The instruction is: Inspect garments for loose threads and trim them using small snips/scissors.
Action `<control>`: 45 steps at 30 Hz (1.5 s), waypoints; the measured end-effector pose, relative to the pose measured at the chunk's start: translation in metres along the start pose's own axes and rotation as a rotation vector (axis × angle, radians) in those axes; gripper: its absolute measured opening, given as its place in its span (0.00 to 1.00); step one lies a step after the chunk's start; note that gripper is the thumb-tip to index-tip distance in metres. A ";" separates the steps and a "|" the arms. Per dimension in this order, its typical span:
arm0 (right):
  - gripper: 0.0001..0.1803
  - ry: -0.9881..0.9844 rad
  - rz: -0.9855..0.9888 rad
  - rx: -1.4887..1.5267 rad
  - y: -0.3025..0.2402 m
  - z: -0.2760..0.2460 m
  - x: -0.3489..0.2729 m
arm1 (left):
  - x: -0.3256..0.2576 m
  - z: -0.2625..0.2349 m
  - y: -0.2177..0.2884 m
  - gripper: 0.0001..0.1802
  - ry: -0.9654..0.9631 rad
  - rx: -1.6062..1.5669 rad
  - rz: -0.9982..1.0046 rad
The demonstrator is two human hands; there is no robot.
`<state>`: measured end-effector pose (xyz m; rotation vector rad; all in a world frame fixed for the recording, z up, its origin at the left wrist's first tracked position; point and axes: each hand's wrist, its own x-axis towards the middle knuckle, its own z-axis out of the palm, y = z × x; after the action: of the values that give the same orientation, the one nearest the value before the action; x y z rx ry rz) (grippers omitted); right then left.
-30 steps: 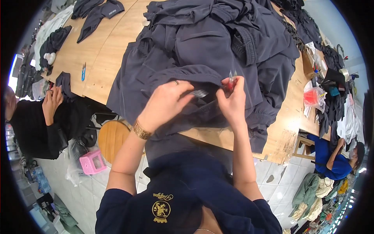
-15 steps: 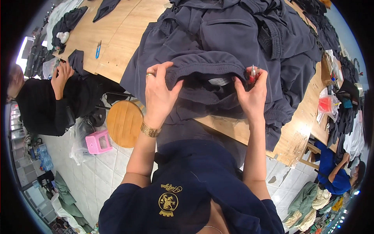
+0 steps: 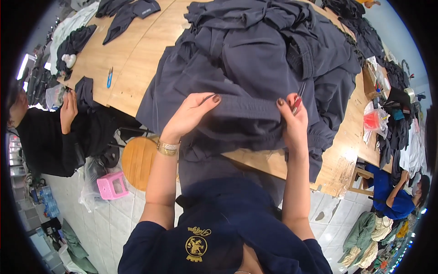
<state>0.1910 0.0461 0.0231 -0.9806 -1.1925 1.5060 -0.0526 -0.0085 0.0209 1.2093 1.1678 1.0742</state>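
"Grip?"
"Left hand (image 3: 194, 110) and right hand (image 3: 295, 122) pinch opposite ends of the dark-grey gathered fabric waistband (image 3: 248, 107), near the flat pale wooden table (image 3: 132, 59)'s front edge"
"Slim red-handled metal snips (image 3: 297, 106)?"
"In the right; best tension evenly, points off cloth"

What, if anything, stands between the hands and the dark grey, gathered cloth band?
Nothing visible: the left hand and right hand both grip the band, the right also holding a red-handled metal tool.
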 end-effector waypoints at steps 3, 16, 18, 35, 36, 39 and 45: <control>0.15 -0.002 0.024 0.079 0.010 0.004 -0.008 | 0.002 -0.001 0.001 0.16 -0.003 -0.199 -0.011; 0.09 0.065 -0.374 -0.520 0.006 0.031 -0.018 | 0.005 0.027 0.002 0.11 0.036 -0.022 0.047; 0.10 -0.049 -0.344 -0.336 0.002 0.043 -0.016 | 0.006 0.036 0.001 0.12 0.039 -0.012 0.066; 0.16 -0.095 -0.201 -0.454 -0.005 0.011 -0.023 | 0.010 0.044 -0.005 0.12 0.116 -0.119 0.043; 0.15 -0.133 -0.192 -0.535 -0.006 0.009 -0.023 | 0.010 0.044 -0.007 0.12 0.111 -0.150 0.032; 0.17 -0.199 -0.206 -0.633 -0.008 0.009 -0.025 | 0.011 0.043 -0.010 0.11 0.106 -0.195 0.011; 0.19 -0.219 -0.220 -0.709 -0.007 0.013 -0.026 | 0.008 0.045 -0.008 0.11 0.124 -0.182 -0.009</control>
<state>0.1859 0.0181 0.0331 -1.0989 -1.9972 1.0377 -0.0066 -0.0057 0.0121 1.0067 1.1415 1.2348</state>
